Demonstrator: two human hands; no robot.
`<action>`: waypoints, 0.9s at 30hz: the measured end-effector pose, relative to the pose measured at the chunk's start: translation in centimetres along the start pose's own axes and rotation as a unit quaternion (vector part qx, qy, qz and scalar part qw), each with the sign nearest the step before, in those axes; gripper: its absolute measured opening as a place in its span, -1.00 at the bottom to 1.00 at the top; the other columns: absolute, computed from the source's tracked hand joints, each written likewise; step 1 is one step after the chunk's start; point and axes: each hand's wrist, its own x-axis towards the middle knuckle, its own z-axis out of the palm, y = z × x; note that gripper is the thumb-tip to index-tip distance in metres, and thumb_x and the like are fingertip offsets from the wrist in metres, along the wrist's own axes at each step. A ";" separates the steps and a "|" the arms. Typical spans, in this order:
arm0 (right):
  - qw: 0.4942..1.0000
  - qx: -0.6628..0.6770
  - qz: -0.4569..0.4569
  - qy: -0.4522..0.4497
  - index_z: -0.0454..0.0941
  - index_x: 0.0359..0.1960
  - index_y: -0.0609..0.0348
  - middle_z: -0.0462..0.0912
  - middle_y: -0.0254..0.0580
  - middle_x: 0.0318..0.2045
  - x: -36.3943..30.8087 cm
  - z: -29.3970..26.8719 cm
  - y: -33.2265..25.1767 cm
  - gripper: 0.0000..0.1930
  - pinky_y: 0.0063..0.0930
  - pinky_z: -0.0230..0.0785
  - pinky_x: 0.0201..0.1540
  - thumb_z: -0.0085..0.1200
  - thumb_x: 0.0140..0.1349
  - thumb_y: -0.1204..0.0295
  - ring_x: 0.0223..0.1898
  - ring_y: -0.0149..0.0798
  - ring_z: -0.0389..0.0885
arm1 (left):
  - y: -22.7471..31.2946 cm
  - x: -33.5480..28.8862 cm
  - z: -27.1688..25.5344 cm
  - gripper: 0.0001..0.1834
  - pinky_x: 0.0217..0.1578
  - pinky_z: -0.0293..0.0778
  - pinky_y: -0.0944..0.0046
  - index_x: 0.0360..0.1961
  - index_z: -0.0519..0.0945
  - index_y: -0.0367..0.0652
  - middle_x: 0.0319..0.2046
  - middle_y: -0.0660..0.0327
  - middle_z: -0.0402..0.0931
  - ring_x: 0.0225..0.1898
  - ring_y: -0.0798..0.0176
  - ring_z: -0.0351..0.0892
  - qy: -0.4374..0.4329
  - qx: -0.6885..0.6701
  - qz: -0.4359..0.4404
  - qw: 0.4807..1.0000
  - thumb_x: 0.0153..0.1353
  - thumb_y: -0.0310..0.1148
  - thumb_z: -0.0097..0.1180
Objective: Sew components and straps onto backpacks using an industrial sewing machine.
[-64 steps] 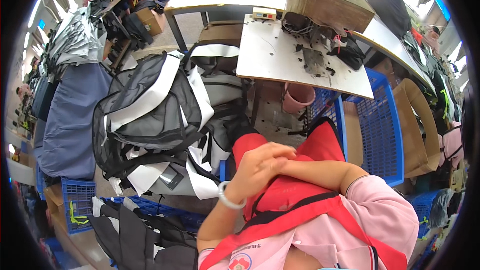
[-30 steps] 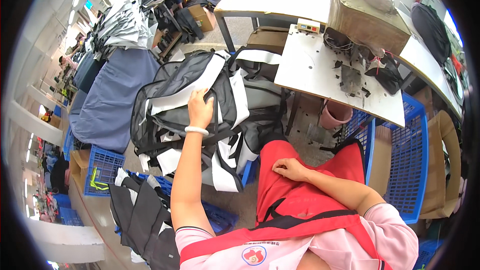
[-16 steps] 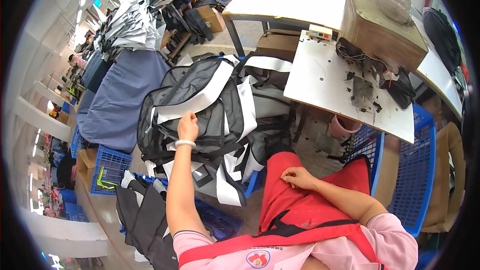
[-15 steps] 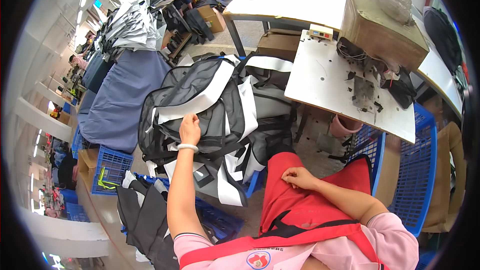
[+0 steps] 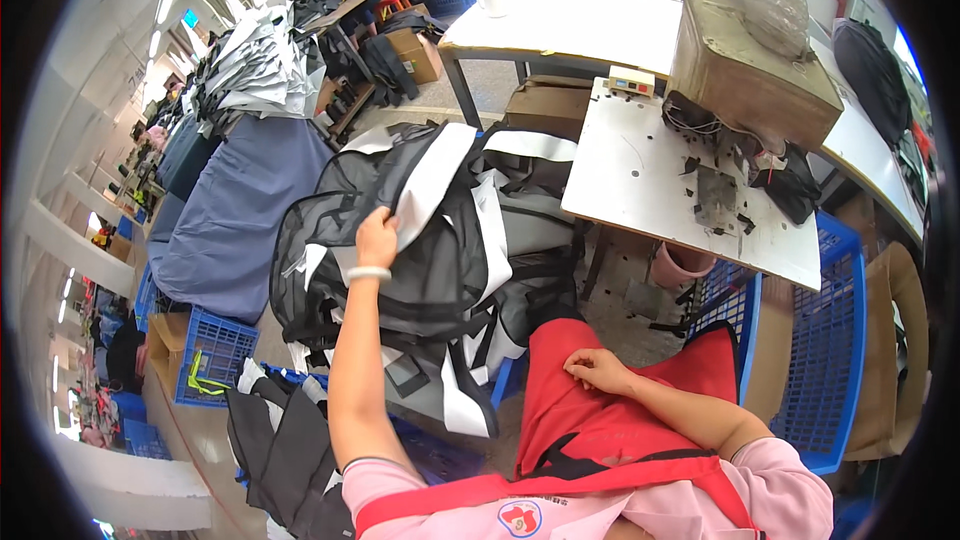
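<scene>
1. Presently, the left grip (image 5: 376, 242) pinches the near edge of a white strip (image 5: 438, 178), thumb and fingers closed on it, the strip slanting up and away to the right of the knuckles.
2. Beneath and around the left grip lies the task's main thing, a heap of black mesh pieces (image 5: 430, 272) with black edging; more white bands show to the right of that grip and nearer the body.
3. A white bracelet (image 5: 369, 273) circles the wrist just behind the left grip.
4. The right grip (image 5: 602, 372) rests on the red apron (image 5: 565, 410) over the lap, fingers loosely curled; whether the fingertips pinch the cloth, I cannot tell.
5. Left of the left grip, a blue-grey cloth (image 5: 240, 215) hangs under a pile of pale grey pieces (image 5: 262, 65).
6. Nearer the body than the left grip, dark panels (image 5: 290, 455) lie over a blue crate.
7. Beyond the right grip stands a white counter (image 5: 615, 155) bearing a boxy machine (image 5: 755, 85) and black scraps; a pink bucket (image 5: 680, 265) sits under its edge.
8. Right of the right grip, a tall blue basket (image 5: 828, 340) stands beside brown cardboard.
</scene>
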 end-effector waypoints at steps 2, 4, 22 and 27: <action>0.999 0.018 0.030 0.004 0.58 -0.17 0.19 0.56 -0.37 -0.46 0.0 -0.9 0.0 -0.85 -0.67 0.36 -0.50 0.03 0.33 0.43 -0.57 -0.55 0.46 | 4.0 -3.9 -1.7 -0.83 -0.38 0.36 0.21 -0.36 0.46 -0.34 -0.51 -0.03 0.44 -0.49 0.17 0.39 -0.101 -0.081 -0.021 0.991 0.19 -0.41 0.07; 0.999 0.041 0.019 0.005 0.54 -0.07 0.17 0.57 -0.35 -0.42 0.5 -1.9 -0.5 -0.79 -0.65 0.37 -0.47 0.03 0.35 0.36 -0.52 -0.51 0.49 | 7.7 -10.2 -2.9 -0.84 -0.41 0.33 0.24 -0.36 0.45 -0.34 -0.55 0.01 0.33 -0.51 0.23 0.29 -0.140 -0.174 0.079 0.972 0.17 -0.43 0.10; 0.941 -0.318 -0.049 -0.101 0.46 0.14 0.14 0.58 -0.25 -0.08 6.1 -11.8 -12.7 -0.50 -0.53 0.37 -0.01 0.15 0.25 0.14 -0.13 -0.39 0.53 | 16.9 -33.8 11.7 -0.73 -0.46 0.15 0.48 -0.52 0.48 -0.17 -0.55 0.55 0.27 -0.44 0.63 0.17 -0.554 -0.517 -0.098 0.645 0.33 -0.31 0.09; 0.824 -0.510 -0.241 0.049 0.35 0.23 0.06 0.48 -0.01 0.05 12.0 -3.5 -13.3 -0.30 -0.18 0.34 0.11 0.28 0.06 0.08 0.07 0.04 0.49 | 27.4 -32.7 18.6 -0.73 -0.53 0.21 0.28 -0.55 0.44 -0.25 -0.67 0.34 0.24 -0.53 0.48 0.15 -0.531 -0.387 0.115 0.745 0.23 -0.34 0.13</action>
